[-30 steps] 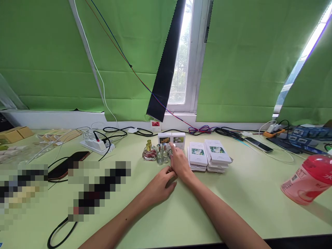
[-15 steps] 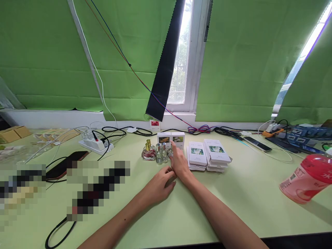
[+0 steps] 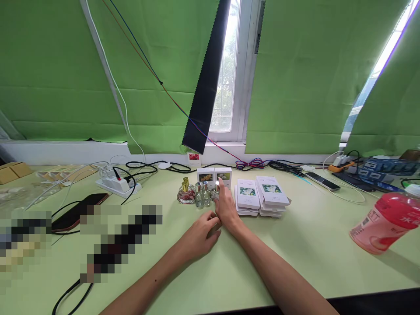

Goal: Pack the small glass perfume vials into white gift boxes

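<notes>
Right hand: reaches forward over the desk, index finger stretched to the small silver-capped bottle; fingers close together around that bottle, though whether they actually clamp it I cannot tell, the hand covers most of it.
Left hand: rests low on the desk just behind the right one, fingers loosely curled and touching the right hand's heel; holds nothing that shows.
Silver-capped bottle: stands upright at the right end of a short row of bottles, just in front of the two small white boxes.
Row of bottles: two clear glass bottles upright beside it, then a round red bottle with a gold cap at the left end.
White boxes: two side by side, standing, printed faces toward the camera.
Flat white packets: two stacks just right of the right hand, flower pictures on top.
Left of desk: power strip with cables, a dark phone lying flat.
Right of desk: red-and-pink bottle lying tilted; another phone near the sill.
Background: green curtains, window strip between.
</notes>
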Tool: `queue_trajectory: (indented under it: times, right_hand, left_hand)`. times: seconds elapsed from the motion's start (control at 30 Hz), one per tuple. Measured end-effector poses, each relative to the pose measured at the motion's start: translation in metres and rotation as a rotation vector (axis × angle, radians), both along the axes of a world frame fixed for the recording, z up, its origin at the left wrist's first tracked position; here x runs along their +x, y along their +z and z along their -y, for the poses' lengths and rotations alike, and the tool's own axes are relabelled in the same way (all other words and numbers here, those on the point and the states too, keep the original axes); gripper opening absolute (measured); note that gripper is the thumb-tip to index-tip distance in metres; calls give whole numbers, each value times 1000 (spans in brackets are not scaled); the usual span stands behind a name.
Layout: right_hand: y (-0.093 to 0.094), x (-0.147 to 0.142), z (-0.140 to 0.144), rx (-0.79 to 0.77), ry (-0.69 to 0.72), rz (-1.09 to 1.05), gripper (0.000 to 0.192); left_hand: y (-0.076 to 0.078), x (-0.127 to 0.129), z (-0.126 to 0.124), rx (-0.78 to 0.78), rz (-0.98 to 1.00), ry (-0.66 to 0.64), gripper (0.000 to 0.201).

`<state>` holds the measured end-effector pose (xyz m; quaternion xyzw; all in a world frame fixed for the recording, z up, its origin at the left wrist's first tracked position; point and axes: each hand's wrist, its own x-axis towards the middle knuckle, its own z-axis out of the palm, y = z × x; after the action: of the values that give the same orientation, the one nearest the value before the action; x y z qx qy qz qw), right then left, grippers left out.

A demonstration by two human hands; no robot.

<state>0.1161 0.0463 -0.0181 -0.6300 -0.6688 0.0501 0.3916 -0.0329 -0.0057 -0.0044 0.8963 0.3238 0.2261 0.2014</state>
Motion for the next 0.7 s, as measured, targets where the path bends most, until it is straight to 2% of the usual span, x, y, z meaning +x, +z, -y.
queue_trajectory:
  times: [0.4,0.7]
  right_hand:
    - [15,-3,10,-39,-44,67,77]
    - [17,-3,12,-76,-65,50,80]
  left_hand:
    - [-1,-1,-2,6,31,-14,16]
    - [0,-1,-1,-11,40,-20,20]
